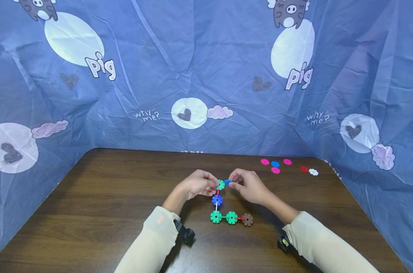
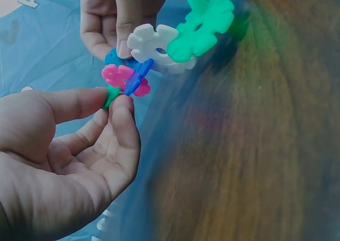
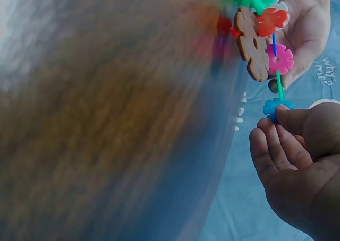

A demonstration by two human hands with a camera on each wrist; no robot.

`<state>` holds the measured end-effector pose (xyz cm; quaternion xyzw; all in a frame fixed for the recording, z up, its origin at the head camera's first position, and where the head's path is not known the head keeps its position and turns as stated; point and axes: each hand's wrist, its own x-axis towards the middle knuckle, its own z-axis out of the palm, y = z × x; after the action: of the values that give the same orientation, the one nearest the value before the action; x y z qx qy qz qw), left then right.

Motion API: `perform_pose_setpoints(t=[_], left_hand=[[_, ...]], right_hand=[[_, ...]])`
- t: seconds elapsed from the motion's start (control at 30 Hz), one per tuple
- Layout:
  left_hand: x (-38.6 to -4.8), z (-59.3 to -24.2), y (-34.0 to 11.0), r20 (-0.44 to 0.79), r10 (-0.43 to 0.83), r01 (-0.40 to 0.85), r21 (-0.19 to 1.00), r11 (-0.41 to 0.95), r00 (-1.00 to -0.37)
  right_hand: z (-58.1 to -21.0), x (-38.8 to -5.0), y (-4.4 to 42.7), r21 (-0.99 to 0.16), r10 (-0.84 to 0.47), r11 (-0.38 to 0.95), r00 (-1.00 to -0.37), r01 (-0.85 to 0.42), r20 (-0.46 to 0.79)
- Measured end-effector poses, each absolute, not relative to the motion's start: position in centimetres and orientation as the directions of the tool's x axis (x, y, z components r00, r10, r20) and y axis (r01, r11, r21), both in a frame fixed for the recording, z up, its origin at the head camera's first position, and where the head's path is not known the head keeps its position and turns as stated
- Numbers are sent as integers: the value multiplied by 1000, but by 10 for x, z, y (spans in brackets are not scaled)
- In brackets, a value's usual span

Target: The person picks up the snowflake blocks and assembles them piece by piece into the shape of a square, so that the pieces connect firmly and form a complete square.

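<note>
A chain of notched plastic snowflake discs joins edge to edge, running from a green disc (image 1: 221,185) down through a pink one to a dark blue disc (image 1: 217,200). Below, a white disc seen edge-on leads to green discs (image 1: 231,217), then a red one and a brown disc (image 1: 247,220). My left hand (image 1: 199,184) pinches the top green disc between thumb and fingers. My right hand (image 1: 250,185) pinches a blue disc (image 3: 276,108) against that green disc's edge; whether the slots interlock is unclear. In the left wrist view, the pink disc (image 2: 119,76) sits just past the left fingertips.
Loose discs lie at the table's back right: several pink (image 1: 276,170) and blue (image 1: 275,164) ones, plus a red disc (image 1: 304,169) beside a white disc (image 1: 313,172). Blue printed cloth (image 1: 193,83) hangs behind and beside the brown wooden table (image 1: 107,197).
</note>
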<state>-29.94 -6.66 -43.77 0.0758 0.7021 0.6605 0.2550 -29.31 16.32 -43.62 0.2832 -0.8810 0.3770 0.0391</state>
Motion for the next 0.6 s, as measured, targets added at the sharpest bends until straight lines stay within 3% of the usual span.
perform_pose_setpoints(t=[0.37, 0.6], left_hand=[[-299, -438, -70, -271, 435, -244, 963, 119, -859], [-298, -436, -69, -276, 436, -255, 961, 107, -856]], right_hand=[[-436, -291, 164, -661, -451, 553, -849, -507, 275], [-433, -289, 164, -657, -502, 535, -826, -531, 258]])
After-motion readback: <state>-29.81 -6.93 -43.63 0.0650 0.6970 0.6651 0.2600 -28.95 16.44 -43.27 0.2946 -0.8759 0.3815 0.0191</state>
